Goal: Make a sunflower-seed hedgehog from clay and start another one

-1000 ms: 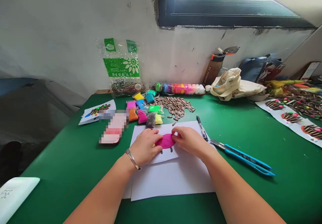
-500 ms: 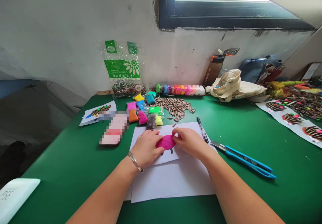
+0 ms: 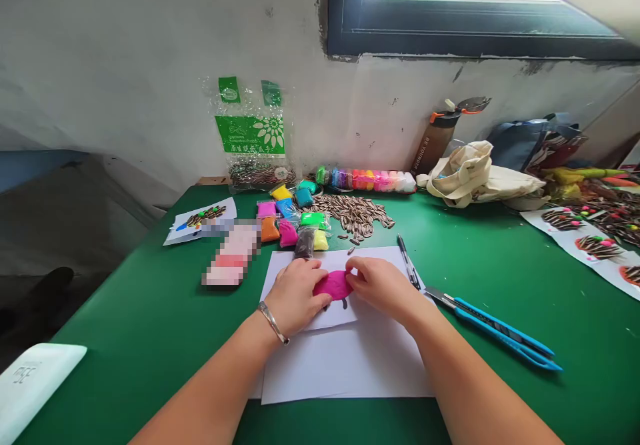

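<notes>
A flattened oval of magenta modelling clay [image 3: 334, 285] lies on a white paper sheet [image 3: 345, 358], with small dark marks showing below it. My left hand [image 3: 299, 293], a silver bangle at its wrist, holds the oval's left side between thumb and fingers. At the right edge of the clay, my right hand [image 3: 376, 283] has its thumb and index finger pinched together on the rim. Part of the oval is hidden beneath the fingers. Just beyond the paper are small packets of coloured clay, one a dark packet [image 3: 305, 242].
Loose sunflower seeds [image 3: 357, 215] are heaped behind the paper. A black pen [image 3: 409, 261] and a blue utility knife [image 3: 500, 328] lie to the right. A blurred pink object [image 3: 233, 255], a white device [image 3: 37, 388], a bottle [image 3: 435, 141] and decorated sheets [image 3: 590, 245] stand around.
The view has swung slightly left, so everything sits a little further right. Both hands stay at the magenta clay with only slight finger movement.
</notes>
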Available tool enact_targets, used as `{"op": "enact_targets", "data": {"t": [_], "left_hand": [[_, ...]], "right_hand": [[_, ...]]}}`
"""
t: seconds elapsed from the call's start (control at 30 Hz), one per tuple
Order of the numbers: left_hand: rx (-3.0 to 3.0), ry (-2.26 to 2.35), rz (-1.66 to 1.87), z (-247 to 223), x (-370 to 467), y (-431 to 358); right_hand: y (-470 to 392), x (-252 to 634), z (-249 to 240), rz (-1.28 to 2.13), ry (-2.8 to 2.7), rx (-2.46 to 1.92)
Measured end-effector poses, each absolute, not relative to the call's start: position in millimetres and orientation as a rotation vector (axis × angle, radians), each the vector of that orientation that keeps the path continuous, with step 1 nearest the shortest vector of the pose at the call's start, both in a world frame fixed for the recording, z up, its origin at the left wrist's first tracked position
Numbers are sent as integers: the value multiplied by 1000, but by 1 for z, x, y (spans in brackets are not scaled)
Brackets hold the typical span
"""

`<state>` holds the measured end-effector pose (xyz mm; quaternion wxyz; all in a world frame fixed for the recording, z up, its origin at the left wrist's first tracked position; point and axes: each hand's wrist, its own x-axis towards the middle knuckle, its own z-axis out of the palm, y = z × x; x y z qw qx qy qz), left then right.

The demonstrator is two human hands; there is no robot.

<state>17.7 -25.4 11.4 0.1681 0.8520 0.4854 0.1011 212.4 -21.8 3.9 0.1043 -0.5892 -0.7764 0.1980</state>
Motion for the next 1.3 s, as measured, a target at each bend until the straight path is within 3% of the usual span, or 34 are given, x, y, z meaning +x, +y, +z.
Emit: {"op": "enact_targets", "data": {"t": [0.17,0.37,1.3], "left_hand": [[2406,1346,309,11,13,-23],[2429,1347,289,11,13,-22],[2438,1351,251,11,11,-22]], "right_hand": [[-32,211,20,556,-2343,-1618],[-53,207,31,804,-2568,-1198],[-68,188,19,482,-2796,-1247]]}}
